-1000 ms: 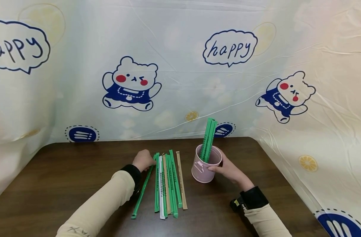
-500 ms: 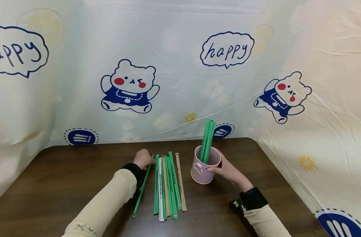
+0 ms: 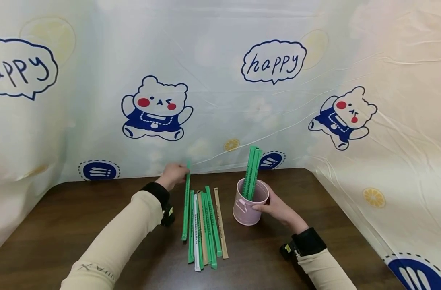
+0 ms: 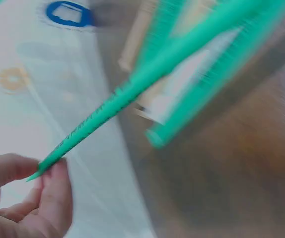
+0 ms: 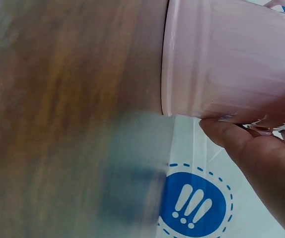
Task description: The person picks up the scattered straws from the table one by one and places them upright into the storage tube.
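Note:
My left hand [image 3: 174, 175] pinches a green paper-wrapped straw [image 3: 186, 209] by its far end. In the left wrist view, thumb and fingers hold that straw [image 4: 95, 116] at its tapered tip, and it slants over the others. Below and to the right of it, a row of wrapped straws [image 3: 202, 229], green, tan and white, lies on the table. My right hand [image 3: 276, 207] holds the right side of a small pink bucket [image 3: 244, 211], thumb at the near side. Several green wrapped straws [image 3: 252, 171] stand in the bucket. The right wrist view shows the bucket's side [image 5: 232, 64] close up.
The dark wooden table [image 3: 97, 225] ends at the back against a pale printed curtain [image 3: 220, 100], which also hangs along both sides. A tan wrapped straw [image 3: 221, 225] lies at the right end of the row, nearest the bucket.
My left hand has lifted the green straw from the left of the row and moved it toward the back, now more upright in view. My right hand and the bucket have stayed put.

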Motion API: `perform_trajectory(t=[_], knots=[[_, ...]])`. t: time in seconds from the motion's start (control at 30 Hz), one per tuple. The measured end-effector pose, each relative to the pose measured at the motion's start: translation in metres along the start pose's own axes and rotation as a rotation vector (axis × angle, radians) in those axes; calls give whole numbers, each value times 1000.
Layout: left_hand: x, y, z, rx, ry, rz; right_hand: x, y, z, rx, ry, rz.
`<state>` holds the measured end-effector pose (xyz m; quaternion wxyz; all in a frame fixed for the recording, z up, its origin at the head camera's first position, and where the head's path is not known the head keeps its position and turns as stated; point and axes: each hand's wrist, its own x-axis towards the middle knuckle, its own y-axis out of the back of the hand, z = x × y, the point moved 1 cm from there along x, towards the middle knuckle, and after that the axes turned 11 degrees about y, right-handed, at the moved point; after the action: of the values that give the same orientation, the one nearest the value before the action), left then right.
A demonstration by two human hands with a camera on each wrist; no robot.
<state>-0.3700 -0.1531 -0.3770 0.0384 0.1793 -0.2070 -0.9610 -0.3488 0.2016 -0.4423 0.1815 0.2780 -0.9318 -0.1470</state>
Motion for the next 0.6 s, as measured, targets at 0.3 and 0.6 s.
perform_trajectory(t=[0.3, 0.6], knots=[[-31, 10, 90, -289, -270, 81, 0, -2, 0, -2, -19, -3], [-61, -1, 135, -442, -452, 143, 0, -2, 1, -1, -9, 6]])
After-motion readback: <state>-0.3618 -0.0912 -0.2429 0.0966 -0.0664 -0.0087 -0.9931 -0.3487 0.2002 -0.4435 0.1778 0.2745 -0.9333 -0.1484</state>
